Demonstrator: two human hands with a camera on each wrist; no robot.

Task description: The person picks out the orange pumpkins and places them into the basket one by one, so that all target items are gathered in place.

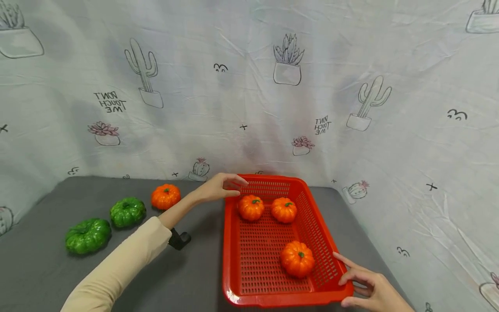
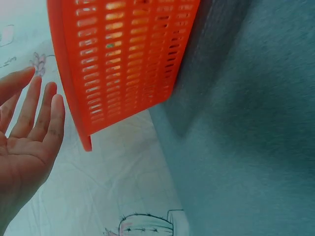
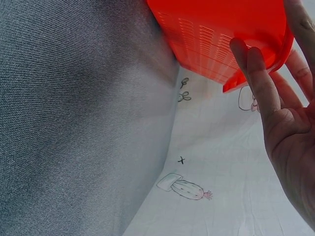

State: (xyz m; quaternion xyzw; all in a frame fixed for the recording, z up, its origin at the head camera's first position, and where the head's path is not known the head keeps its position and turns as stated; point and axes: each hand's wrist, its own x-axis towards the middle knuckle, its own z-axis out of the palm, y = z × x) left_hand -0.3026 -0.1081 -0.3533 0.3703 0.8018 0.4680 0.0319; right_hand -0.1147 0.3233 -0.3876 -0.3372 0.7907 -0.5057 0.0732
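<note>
A red plastic basket [image 1: 249,299] with slotted walls stands on the grey table, holding an orange pumpkin [image 1: 251,207] at the far left, another pumpkin [image 1: 283,210] beside it and a third pumpkin [image 1: 297,259] near the front. My left hand [image 1: 223,186] is at the far left corner, fingers extended and parted from the thumb; the left wrist view shows its palm [image 2: 29,147] beside the rim, holding nothing. Around the near right corner, my right hand [image 1: 368,284] has its fingers spread, fingertips overlapping the rim. Whether they touch it is unclear.
Left of the basket lie an orange pumpkin [image 1: 166,197] and two green pumpkins, one green pumpkin [image 1: 127,212] farther back and the other green pumpkin [image 1: 88,236] nearer. A white cloth [image 1: 249,86] with cactus drawings hangs behind the table. A black device [image 1: 179,239] sits at my left wrist.
</note>
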